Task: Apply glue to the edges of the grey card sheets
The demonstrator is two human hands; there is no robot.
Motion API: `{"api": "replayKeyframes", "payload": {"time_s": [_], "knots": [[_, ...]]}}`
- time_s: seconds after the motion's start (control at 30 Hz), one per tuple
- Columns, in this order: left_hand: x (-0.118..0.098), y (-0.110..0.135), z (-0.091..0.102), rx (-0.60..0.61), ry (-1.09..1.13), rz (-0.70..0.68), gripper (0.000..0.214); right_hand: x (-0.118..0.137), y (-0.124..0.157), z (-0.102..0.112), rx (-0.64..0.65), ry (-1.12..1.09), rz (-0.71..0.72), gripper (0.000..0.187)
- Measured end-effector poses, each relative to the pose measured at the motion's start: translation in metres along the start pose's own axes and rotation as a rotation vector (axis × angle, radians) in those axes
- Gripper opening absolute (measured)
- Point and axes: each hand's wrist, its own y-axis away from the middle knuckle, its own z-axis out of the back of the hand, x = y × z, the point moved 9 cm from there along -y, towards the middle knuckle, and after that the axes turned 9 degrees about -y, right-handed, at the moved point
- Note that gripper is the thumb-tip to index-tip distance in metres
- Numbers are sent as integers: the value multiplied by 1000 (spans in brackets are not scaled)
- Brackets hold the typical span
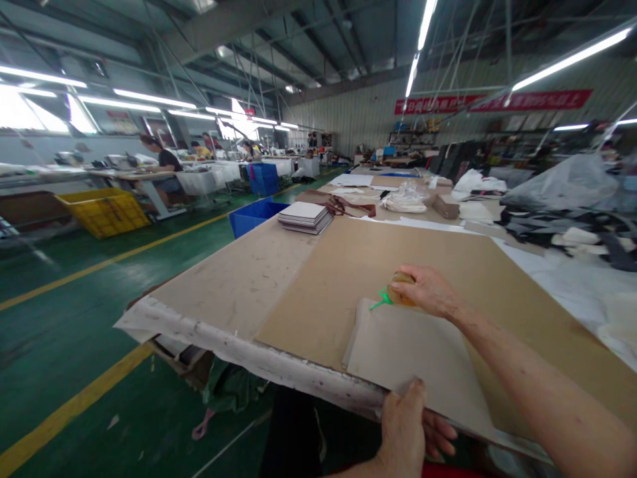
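Observation:
My right hand (423, 289) is wrapped round a squeeze bottle (401, 289) of amber liquid, tilted with its green nozzle (382, 299) pointing down to the left. The nozzle tip is at the far left corner of the top sheet in a small stack of grey cardboard sheets (413, 358). This stack lies slightly fanned along its left side at the near table edge. My left hand (411, 425) grips the stack's near edge, thumb on top and fingers below, partly hidden by the edge.
A large brown board (308, 292) lies under the stack on the covered table (223, 285). Farther back are a pile of cut boards (304, 218), brown straps (348, 206) and a clear plastic bag (405, 197). Dark fabric scraps (572, 229) lie right; a blue bin (253, 216) stands left.

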Motion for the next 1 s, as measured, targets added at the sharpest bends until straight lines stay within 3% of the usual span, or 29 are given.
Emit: {"api": "replayKeyframes", "payload": {"time_s": [0.27,0.47,0.73,1.0], "knots": [[-1,5,4,-7,-4,-13,63,-5,-3,3,-9,3,-18,17],[-5,6,7,-45,-43,2,60,-17,1,17,-1,32,-66,16],[3,5,9,-45,-41,9,61,-44,24,40,18,73,-162,17],[-4,6,10,-43,-65,-4,60,-75,57,62,-15,90,-261,18]]}}
